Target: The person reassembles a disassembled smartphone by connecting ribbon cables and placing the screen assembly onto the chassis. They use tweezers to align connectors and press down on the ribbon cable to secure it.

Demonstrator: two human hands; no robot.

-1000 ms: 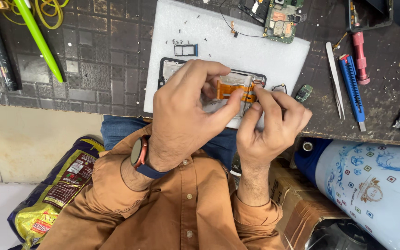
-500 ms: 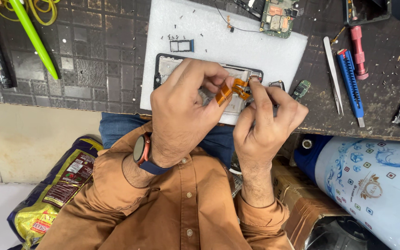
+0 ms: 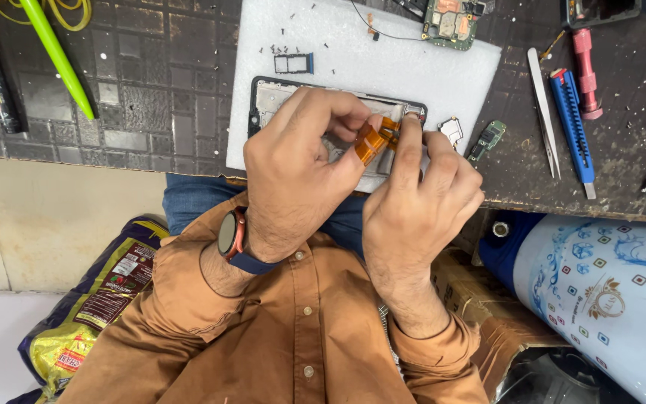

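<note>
Over the opened phone frame (image 3: 278,101) lying on the white foam pad (image 3: 353,56), the left hand (image 3: 300,168) pinches an orange flex cable (image 3: 374,140) between thumb and fingers, while the right hand (image 3: 420,198) presses its forefinger down beside that cable.

Glossy orange flex ribbon (image 3: 374,140), matt foam sheet (image 3: 353,56)

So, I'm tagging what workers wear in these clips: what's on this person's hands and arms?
Both hands are bare, no gloves or rings visible. The left hand has a round dark-faced wristwatch with a red rim and a dark blue strap. Both arms wear rust-orange shirt sleeves, rolled back above the wrists; the right hand has a bare wrist.
</note>
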